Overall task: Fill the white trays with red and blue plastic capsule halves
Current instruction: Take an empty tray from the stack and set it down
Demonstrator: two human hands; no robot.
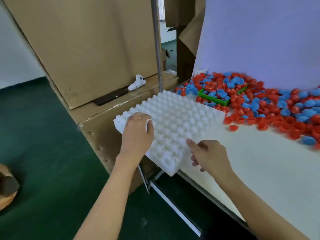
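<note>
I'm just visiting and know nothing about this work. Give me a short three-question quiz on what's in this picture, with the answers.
1. True or false: the white tray already holds capsule halves.
2. Which hand grips the tray's far left corner: A) left hand B) right hand?
3. What colour is the small bin half buried in the pile of capsule halves?

Key: 1 false, no capsule halves show on it. 2 A; the right hand touches the near part with a thumb on top. 3 green.

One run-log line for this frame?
left hand grips white tray | right hand at near edge | tray empty | capsule halves loose
</note>
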